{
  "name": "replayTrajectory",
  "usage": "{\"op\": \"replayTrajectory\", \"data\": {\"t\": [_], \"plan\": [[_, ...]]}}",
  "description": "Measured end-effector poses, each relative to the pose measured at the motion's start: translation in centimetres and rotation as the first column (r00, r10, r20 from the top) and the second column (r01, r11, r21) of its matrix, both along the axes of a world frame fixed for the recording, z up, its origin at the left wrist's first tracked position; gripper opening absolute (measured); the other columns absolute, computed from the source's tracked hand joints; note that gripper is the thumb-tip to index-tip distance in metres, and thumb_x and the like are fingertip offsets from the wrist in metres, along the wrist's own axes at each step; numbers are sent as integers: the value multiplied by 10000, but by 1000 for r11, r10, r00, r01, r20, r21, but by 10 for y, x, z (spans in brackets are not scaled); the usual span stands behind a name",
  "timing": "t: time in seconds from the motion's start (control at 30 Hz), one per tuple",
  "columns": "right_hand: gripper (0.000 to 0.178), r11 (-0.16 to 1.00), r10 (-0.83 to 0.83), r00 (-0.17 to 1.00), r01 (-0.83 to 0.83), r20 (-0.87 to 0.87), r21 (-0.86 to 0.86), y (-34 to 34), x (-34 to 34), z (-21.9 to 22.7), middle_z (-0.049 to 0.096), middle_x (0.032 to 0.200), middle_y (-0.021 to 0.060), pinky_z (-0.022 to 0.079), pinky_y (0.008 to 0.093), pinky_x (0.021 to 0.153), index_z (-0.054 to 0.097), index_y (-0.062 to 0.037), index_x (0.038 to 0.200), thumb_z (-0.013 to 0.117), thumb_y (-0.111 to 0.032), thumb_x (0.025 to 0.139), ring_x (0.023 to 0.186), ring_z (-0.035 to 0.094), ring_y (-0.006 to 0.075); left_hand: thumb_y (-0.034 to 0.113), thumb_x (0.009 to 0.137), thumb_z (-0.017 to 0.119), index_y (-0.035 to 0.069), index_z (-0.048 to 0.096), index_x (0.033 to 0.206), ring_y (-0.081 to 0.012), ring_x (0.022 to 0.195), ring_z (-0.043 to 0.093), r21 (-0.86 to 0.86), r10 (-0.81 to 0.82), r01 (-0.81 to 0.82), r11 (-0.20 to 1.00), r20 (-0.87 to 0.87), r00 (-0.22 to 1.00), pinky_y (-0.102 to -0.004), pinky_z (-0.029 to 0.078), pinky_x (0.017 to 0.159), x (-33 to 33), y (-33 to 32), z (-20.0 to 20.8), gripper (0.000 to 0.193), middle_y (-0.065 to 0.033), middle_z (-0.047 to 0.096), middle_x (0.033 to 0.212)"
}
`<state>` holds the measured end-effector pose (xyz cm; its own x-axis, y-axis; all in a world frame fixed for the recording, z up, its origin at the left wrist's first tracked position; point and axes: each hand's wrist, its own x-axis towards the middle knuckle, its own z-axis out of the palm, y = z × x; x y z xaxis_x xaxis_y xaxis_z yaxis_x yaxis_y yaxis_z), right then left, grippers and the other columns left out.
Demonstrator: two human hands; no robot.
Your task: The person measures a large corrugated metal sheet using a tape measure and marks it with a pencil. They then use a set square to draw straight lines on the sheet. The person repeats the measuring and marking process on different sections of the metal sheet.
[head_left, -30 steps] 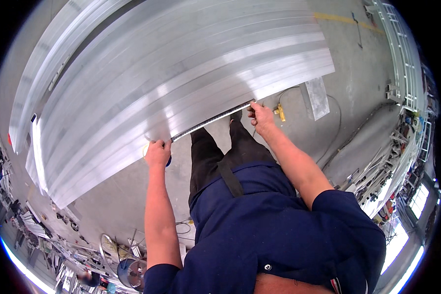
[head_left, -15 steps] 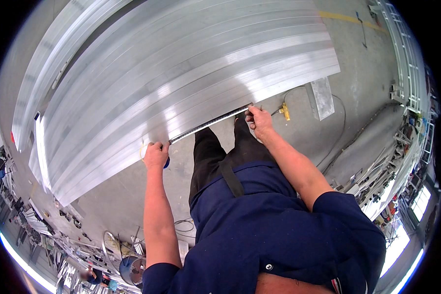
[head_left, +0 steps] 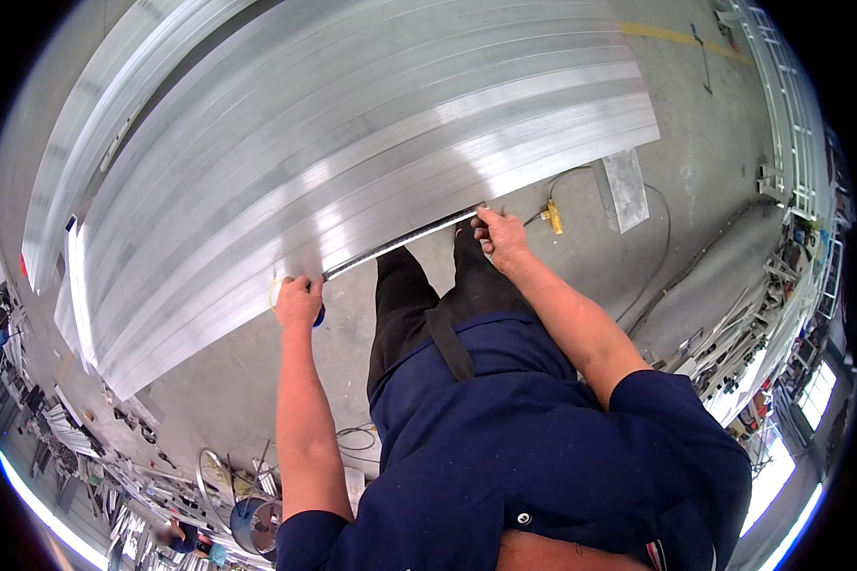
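One dark strip (head_left: 405, 237) between both grips (head_left: 300, 299) (head_left: 502, 236).

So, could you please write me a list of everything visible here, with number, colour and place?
Narrow strip: 1, dark with pale edge, between the hands
Round object: 1, blue, beside left hand, partly hidden
Metal lengths: many, silver, side by side, upper middle
Short metal piece: 1, silver-grey, right
Small device: 1, yellow, floor, right of right hand
Cable: count unclear, dark, floor, right
Floor line: 1, yellow, upper right
Frames: count unclear, white, far right
Drum: 1, bluish, lower left
Another person: 1, dark clothing, lower left
Shirt: 1, navy, lower middle
Trousers: 1 pair, black, middle
Left hand: 1, bare, strip's left end
Right hand: 1, bare, strip's right end
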<state>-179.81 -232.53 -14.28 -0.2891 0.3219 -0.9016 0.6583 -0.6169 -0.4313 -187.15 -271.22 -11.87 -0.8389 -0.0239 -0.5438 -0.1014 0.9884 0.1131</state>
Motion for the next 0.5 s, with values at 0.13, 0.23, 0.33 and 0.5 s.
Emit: {"op": "replayTrajectory", "data": {"t": [0.13,0.23,0.33,0.5], "plan": [[147,1000,14,1000,-14,-23,-12,-6,2,2,630,783,31,314,211,397,593,-104,853,671,-226,876,570,532,88,472,822,657,98,709,800,-322,862,618,1,12,-12,1000,12,1000,-452,498,734,2,-7,-1,378,-126,620,904],[149,1000,15,999,-16,-34,-18,-6,3,3,630,783,30,315,210,397,594,-102,857,673,-227,874,569,530,87,449,825,655,106,714,800,-321,875,624,-22,5,-4,1000,23,1000,-454,508,745,1,-4,5,349,-120,627,932],[155,999,38,999,-39,-31,-14,-10,3,3,630,781,30,314,212,396,598,-98,866,675,-231,872,570,530,87,448,825,654,110,714,799,-320,873,624,-36,3,-2,999,18,1000,-453,508,738,1,-6,6,345,-118,626,930],[200,999,37,998,-36,-45,14,-11,6,-2,630,772,35,328,234,403,601,-85,853,688,-264,854,571,547,111,453,823,655,114,714,805,-316,875,628,-38,10,-9,999,17,1000,-449,509,730,1,-8,3,344,-113,628,933]]}}
